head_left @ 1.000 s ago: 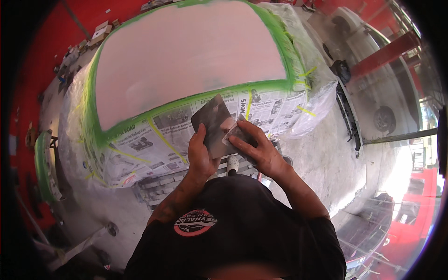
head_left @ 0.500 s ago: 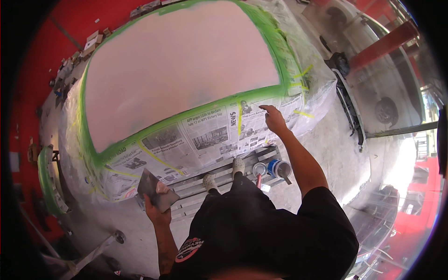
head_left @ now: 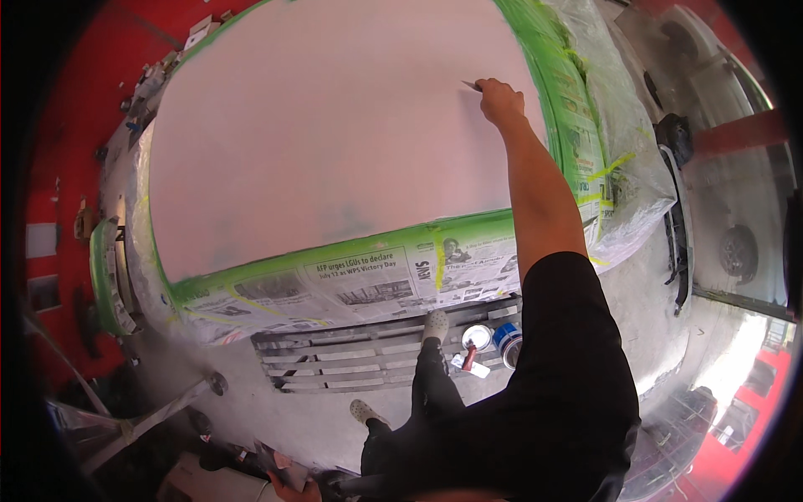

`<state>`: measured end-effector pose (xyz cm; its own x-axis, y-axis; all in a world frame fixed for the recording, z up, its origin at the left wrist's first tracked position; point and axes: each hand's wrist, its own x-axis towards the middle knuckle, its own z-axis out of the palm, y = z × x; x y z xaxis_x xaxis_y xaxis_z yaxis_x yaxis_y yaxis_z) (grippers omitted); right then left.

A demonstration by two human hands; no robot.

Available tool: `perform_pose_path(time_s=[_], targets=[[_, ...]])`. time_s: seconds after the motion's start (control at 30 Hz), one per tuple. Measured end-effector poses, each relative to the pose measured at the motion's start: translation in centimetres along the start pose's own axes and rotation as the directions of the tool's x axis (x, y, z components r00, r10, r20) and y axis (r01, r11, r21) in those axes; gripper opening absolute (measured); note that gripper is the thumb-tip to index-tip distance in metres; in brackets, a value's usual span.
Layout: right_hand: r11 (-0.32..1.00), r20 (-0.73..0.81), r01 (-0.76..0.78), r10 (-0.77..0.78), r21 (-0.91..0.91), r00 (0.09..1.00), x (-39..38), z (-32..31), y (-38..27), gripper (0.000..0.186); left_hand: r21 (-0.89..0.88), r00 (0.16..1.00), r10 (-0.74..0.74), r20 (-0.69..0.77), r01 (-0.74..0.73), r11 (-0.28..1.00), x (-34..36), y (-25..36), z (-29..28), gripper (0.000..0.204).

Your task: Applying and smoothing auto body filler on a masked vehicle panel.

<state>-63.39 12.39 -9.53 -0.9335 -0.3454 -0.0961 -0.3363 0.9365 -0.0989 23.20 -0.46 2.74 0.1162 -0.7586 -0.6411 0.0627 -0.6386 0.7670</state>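
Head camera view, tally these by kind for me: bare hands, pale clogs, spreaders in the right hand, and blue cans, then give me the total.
Bare hands: 2, right hand and left hand, partly cut off
Pale clogs: 2
Spreader in the right hand: 1
Blue can: 1
Total: 6

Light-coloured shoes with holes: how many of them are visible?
2: one shoe on the slatted platform, the other shoe on the concrete floor, nearer the picture's lower edge.

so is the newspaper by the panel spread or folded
Spread: the newspaper lies in broad sheets along the green border of the pink panel.
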Motion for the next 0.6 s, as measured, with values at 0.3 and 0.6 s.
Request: perform_pose_path(time_s=[0.3,0.6], targets=[[0.933,0.026,0.361,-0.361,-0.002,0.932,0.4,0.4,-1.6,0.046,-0.143,0.997,-0.076,0.034,0.080,0.987,-4.3,0.4,13.5,0.044],[0.906,-0.055,0.304,-0.301,0.296,0.952,-13.5,-0.4,2.6,0.042,-0.264,0.905,-0.113,0.409,0.236,0.935,-1.3,1.5,15.2,0.050]])
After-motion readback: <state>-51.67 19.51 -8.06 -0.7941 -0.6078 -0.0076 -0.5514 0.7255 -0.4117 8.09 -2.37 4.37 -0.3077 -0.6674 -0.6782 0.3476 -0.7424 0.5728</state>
